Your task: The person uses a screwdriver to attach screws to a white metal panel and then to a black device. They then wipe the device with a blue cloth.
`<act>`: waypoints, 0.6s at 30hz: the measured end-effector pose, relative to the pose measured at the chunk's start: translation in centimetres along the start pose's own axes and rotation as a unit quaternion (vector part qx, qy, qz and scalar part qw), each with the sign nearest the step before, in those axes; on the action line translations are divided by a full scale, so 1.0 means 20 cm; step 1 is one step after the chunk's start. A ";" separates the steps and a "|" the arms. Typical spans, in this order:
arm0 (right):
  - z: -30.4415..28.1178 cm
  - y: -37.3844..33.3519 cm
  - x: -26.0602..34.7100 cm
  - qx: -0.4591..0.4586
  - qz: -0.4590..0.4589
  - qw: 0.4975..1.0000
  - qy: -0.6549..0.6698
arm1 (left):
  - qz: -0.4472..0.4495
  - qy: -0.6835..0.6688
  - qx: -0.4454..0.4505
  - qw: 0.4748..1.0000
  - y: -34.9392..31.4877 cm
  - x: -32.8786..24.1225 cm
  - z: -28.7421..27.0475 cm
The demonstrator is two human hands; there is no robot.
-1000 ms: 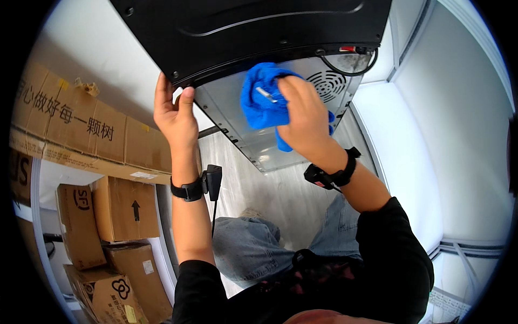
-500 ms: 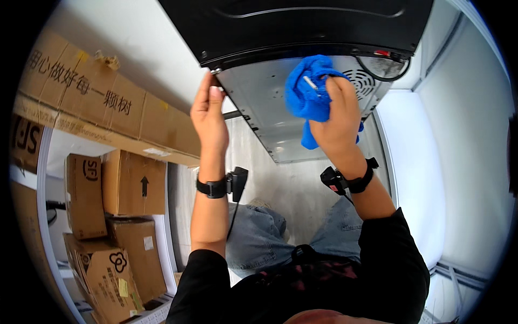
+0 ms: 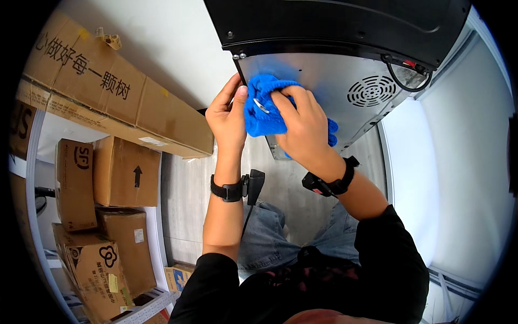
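A large appliance stands before me, with a black upper part and a bare silver metal panel below it. My right hand is closed on a bunched blue cloth, which has a small white label. The cloth lies against the panel near its left edge and covers part of it. At that same edge my left hand is closed on the side of the appliance, thumb in front and fingers partly hidden around the edge. The cloth almost touches the left thumb.
A round slotted vent and a looped black cable are at the panel's right. On the left, a long cardboard box lies above a white shelf rack holding several cartons. A white wall panel stands right.
My right hand has wiped the cloth leftward across the panel, from beside the vent to the left edge. My left hand sits slightly lower on that edge. The whole view has shifted.
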State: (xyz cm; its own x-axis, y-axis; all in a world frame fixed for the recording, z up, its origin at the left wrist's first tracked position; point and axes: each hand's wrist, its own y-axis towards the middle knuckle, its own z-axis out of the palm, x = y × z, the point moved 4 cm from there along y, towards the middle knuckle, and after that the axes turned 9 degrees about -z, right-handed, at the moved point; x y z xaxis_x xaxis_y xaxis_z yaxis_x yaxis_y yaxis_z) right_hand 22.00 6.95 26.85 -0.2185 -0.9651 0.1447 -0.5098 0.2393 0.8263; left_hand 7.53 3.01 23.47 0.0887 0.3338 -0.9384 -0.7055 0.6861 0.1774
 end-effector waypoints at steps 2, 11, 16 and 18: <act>0.01 -0.05 -0.02 0.018 0.001 1.000 -0.006 | 0.021 0.027 -0.009 0.999 0.01 0.00 0.01; -0.08 0.02 0.00 -0.033 -0.009 0.999 -0.010 | 0.032 0.065 -0.051 0.996 0.04 -0.04 0.03; -0.08 0.12 -0.02 -0.056 -0.004 0.998 -0.026 | 0.040 0.053 0.000 0.998 0.12 -0.01 0.06; -0.07 0.11 -0.05 -0.058 0.002 0.998 -0.022 | 0.040 0.069 0.024 0.997 0.14 -0.02 0.08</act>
State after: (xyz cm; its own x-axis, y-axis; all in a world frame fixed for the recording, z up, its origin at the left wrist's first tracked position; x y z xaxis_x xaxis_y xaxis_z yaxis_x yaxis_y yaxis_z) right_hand 22.21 8.25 29.37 -0.2581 -0.9577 0.1270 -0.4094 0.2275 0.8835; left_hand 6.75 5.80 24.81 -0.0664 0.2987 -0.9520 -0.6724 0.6915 0.2639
